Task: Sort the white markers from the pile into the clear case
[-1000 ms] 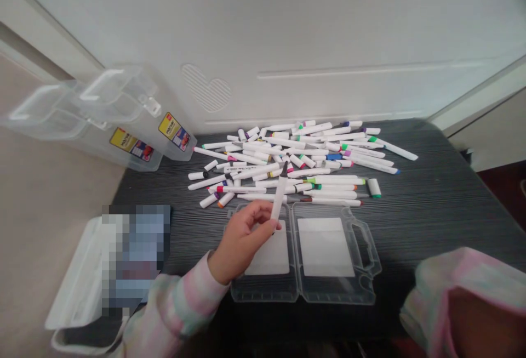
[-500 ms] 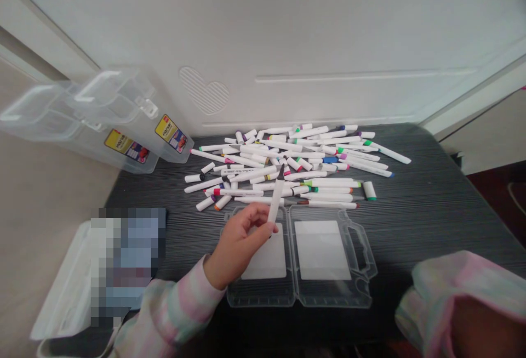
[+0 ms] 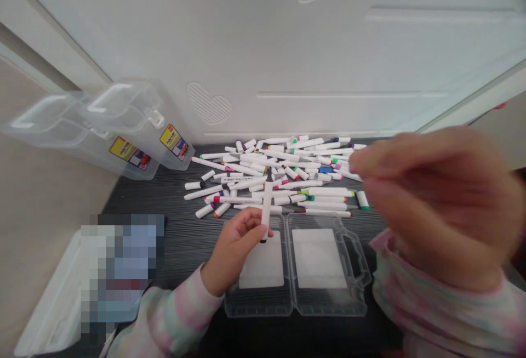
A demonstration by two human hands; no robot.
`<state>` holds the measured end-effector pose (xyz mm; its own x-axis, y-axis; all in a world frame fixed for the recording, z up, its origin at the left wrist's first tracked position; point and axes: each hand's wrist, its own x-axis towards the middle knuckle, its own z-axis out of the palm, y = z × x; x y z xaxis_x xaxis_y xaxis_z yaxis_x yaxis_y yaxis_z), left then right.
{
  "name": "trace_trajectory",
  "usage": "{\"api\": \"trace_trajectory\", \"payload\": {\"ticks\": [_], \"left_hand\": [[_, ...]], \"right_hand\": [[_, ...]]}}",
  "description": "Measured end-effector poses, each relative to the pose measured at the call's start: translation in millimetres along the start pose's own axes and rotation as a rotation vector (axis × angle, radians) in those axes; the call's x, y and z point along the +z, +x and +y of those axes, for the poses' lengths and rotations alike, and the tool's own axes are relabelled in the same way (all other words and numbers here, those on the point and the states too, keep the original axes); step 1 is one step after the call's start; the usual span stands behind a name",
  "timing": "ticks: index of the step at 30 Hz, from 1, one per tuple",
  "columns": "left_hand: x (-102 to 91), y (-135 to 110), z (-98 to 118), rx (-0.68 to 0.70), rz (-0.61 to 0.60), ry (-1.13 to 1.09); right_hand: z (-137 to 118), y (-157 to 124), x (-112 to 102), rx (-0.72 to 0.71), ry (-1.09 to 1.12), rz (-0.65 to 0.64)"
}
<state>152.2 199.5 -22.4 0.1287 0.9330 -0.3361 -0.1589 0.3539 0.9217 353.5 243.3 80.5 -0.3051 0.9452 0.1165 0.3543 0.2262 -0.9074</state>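
My left hand [image 3: 238, 243] grips an uncapped white marker [image 3: 267, 212] near its lower end. The marker stands almost upright, its dark tip [image 3: 269, 174] pointing away. Beneath that hand lies an unfolded clear plastic case [image 3: 255, 307] with a white panel in each half. Close to the camera at the right, my right hand [image 3: 444, 204] is blurred, its thumb and forefinger brought nearly together. No object shows between them. Many white markers and loose caps are heaped along the back of the dark table, such as a green-ended cap [image 3: 362, 200].
Two tall clear marker boxes [image 3: 143, 119] stand at the back left against the white panel wall [image 3: 246, 29]. At the lower left are a white plastic tray or lid [image 3: 53, 297] and a pixelated bluish item [image 3: 139, 259]. The dark table [image 3: 172, 248] has ribbed graining.
My right hand has risen into view from the lower right, where mostly its sleeve showed. The marker in my left hand has turned more upright. The camera view has shifted slightly.
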Motion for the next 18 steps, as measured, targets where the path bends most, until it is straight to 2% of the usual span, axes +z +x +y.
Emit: {"api": "trace_trajectory", "payload": {"ticks": [2, 4, 6, 10, 18], "left_hand": [[-0.5, 0.6, -1.1, 0.001, 0.005, -0.005], [-0.7, 0.9, -1.8, 0.005, 0.007, -0.004], [-0.8, 1.0, -2.1, 0.015, 0.004, -0.002], [-1.1, 0.7, -2.2, 0.013, -0.003, 0.009], [-0.4, 0.6, -0.9, 0.012, -0.009, 0.033]], "right_hand": [[4.7, 13.4, 13.3, -0.251, -0.481, -0.126], [18.1, 25.9, 26.4, -0.263, -0.778, -0.336], [34.9, 34.4, 37.2, -0.222, -0.932, -0.49], [57.6, 40.1, 50.0, -0.167, -1.078, -0.551], [59.5, 38.8, 57.2, -0.159, -1.153, -0.545]]}}
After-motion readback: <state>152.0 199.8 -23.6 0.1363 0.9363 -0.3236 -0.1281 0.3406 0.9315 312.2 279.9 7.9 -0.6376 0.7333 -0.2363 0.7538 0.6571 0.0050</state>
